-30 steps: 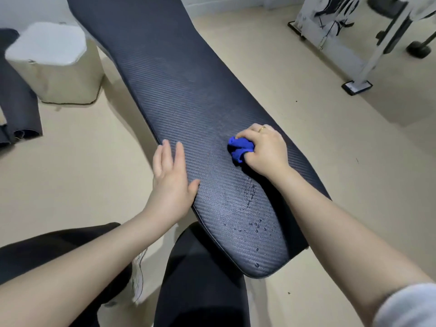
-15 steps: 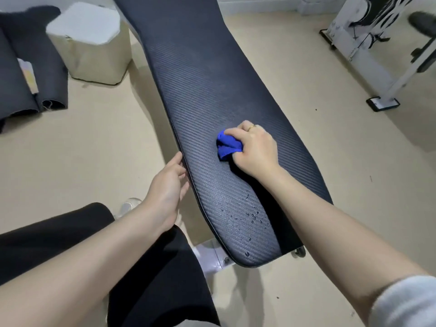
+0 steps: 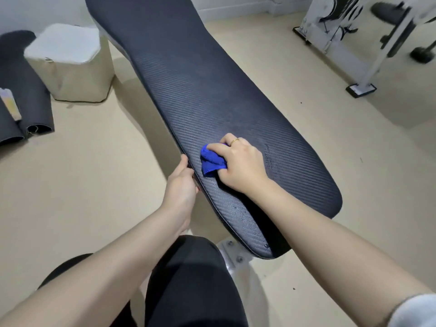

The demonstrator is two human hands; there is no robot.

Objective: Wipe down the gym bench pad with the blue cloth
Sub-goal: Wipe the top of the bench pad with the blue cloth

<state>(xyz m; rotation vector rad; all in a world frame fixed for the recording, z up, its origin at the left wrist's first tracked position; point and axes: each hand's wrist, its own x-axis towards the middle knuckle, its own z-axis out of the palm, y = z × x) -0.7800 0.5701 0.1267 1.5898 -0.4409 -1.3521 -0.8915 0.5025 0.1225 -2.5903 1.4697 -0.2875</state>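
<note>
The wipe looks to be under way rather than near its end. The right hand [image 3: 240, 165] grips the bunched blue cloth [image 3: 212, 162], fingers curled round it, and presses it onto the gym bench pad [image 3: 212, 95] close to the pad's left edge, in the near third of its length. Small water beads [image 3: 239, 210] sit on the near end of the pad, and a faint damp patch [image 3: 271, 156] shows just right of the wrist, so by my reading that end needs more passes; the long far stretch shows no drops, though whether it has been wiped I cannot tell. The left hand [image 3: 181, 187] holds the pad's left edge, thumb on the rim; its fingers go under the pad and are hidden, so how tightly they curl is unclear. The pad's far end is cut off at the top, and the right forearm covers part of the near end.
</note>
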